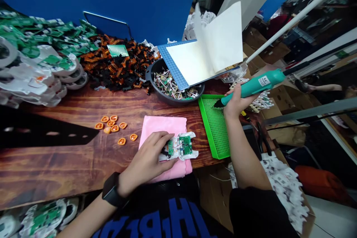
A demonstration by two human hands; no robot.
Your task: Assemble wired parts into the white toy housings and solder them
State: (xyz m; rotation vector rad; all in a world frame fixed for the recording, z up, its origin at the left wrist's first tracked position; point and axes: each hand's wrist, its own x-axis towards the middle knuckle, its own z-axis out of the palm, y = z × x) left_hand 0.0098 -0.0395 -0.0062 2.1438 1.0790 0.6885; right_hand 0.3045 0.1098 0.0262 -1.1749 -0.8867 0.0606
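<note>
In the head view, the left hand (152,152) pinched a white shell (194,154) with green boards (185,145) inside. The shell was on a pink cloth (158,124), with 1 end poking past it. The right hand (237,105) wrapped tight around a teal driver (255,84), its black tip at the green tray (205,124). 9 orange bits (115,128) sat left of the cloth.

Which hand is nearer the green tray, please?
The right hand, at the right edge of the green tray; the left hand, on the white casing, is left of the tray.
</note>
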